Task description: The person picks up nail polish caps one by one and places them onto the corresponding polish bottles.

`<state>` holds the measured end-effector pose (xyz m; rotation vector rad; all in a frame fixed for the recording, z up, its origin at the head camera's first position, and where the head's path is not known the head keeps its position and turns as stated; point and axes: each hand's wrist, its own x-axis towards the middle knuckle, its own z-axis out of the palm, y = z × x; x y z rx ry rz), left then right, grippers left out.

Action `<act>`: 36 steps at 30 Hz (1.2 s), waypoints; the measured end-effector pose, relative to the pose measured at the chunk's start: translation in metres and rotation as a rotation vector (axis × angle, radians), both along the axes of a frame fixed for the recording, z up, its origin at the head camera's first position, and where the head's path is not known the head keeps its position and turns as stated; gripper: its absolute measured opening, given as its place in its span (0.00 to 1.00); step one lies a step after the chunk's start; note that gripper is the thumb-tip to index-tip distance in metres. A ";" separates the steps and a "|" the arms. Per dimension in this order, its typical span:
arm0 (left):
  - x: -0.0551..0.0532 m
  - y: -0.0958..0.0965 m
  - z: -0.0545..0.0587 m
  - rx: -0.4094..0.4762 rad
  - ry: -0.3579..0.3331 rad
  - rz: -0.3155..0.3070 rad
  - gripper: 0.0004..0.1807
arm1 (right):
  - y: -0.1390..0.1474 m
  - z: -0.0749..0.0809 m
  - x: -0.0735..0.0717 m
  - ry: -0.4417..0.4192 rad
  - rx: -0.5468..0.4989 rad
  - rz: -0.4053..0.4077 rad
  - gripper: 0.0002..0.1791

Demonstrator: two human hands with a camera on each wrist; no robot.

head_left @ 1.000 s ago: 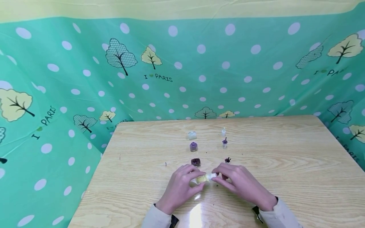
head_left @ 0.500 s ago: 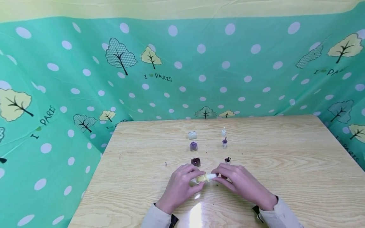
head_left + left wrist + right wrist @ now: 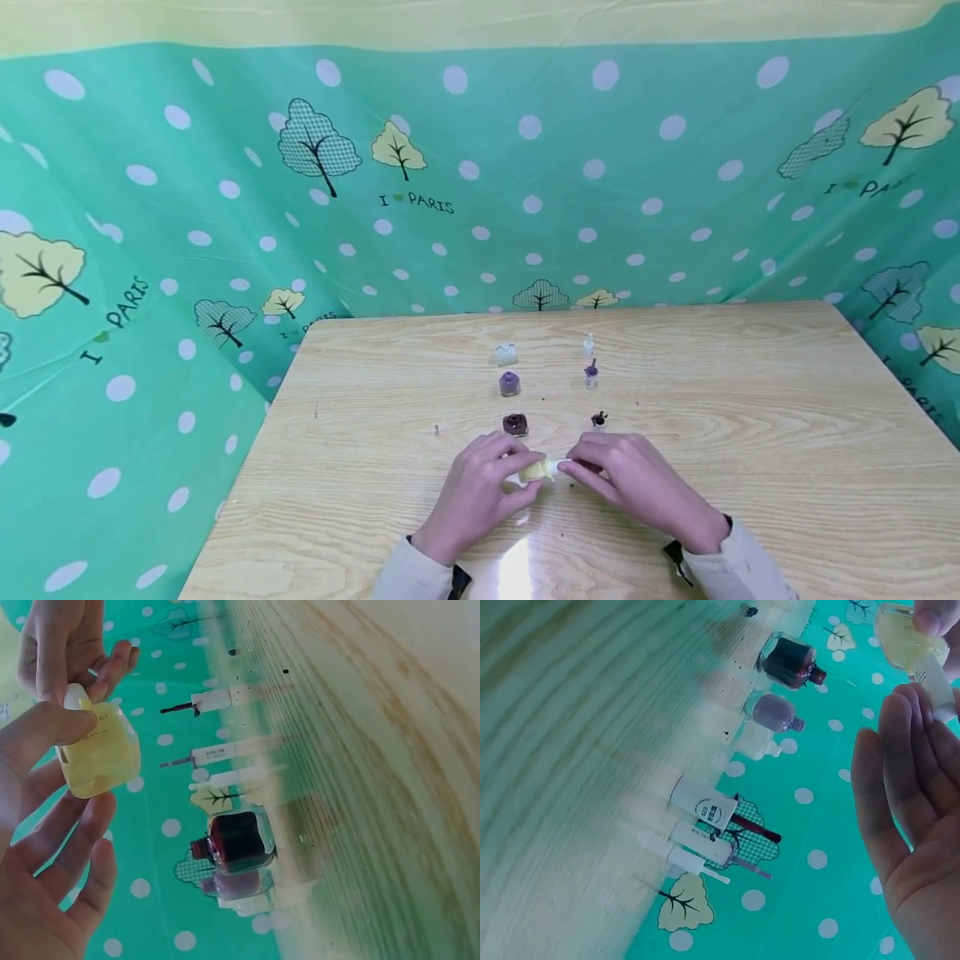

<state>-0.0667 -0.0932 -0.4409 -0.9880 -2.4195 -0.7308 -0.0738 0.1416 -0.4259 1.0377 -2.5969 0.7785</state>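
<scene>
A nail polish bottle with pale yellow contents lies tilted between my hands, a little above the table. My left hand grips its glass body between thumb and fingers. The white cap is on the bottle's neck, pinched by my right hand. In the left wrist view the yellow bottle shows print on its front. Just beyond the hands stand uncapped bottles: dark red, purple and whitish.
To the right of those bottles, white caps stand with brushes upward: a dark red brush cap, a purple one and a white one. Small dark specks dot the wooden table. A green dotted cloth hangs behind.
The fingers of my right hand have shifted slightly on the white cap. The left hand and the bottle are nearly where they were; the standing bottles and caps have not moved.
</scene>
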 end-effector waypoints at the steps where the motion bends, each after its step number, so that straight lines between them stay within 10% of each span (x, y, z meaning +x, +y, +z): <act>1: 0.000 0.000 0.001 -0.004 0.007 0.003 0.14 | 0.000 0.000 0.000 -0.006 -0.002 -0.005 0.09; 15: 0.003 0.003 0.002 -0.044 0.074 0.042 0.14 | -0.003 0.000 0.002 -0.130 -0.037 -0.094 0.13; 36: 0.003 0.006 -0.004 0.034 0.036 0.093 0.16 | -0.008 0.003 0.004 -0.038 -0.081 -0.066 0.03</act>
